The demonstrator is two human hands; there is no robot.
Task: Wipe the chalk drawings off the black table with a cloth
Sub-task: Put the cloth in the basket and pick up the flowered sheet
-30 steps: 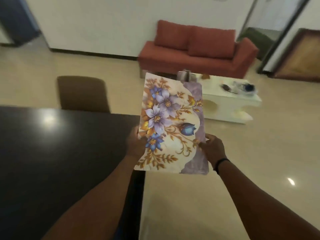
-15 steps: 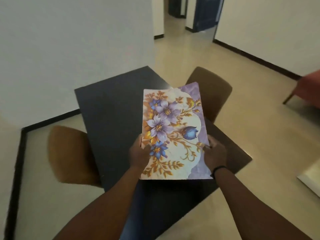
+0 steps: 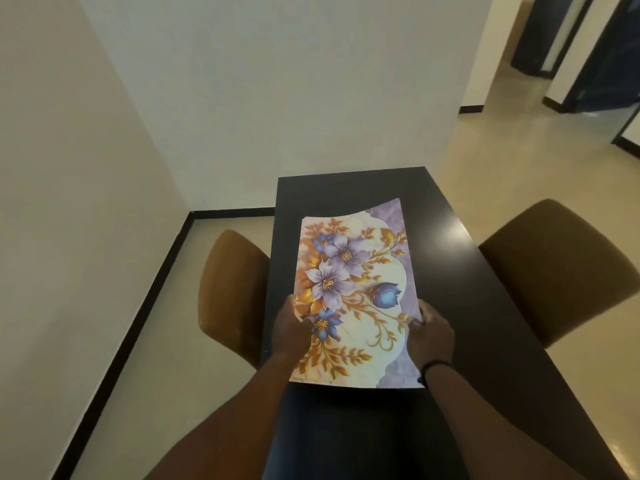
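I hold a stiff floral sheet (image 3: 360, 271), white with purple and blue flowers and gold leaves, flat above the black table (image 3: 460, 306). My left hand (image 3: 289, 327) grips its left edge and my right hand (image 3: 429, 332) grips its right edge, thumbs on top. The sheet hides the middle of the tabletop. No chalk drawings and no cloth show on the parts of the table I can see.
A brown chair (image 3: 232, 289) stands at the table's left side and another brown chair (image 3: 557, 271) at its right. White walls close in at the left and behind the table's far end. Beige floor and a doorway (image 3: 561, 36) lie to the far right.
My view has swung left from the red sofa to looking along the table's length toward the wall. Both hands have kept their hold on the floral sheet, which is now over the tabletop.
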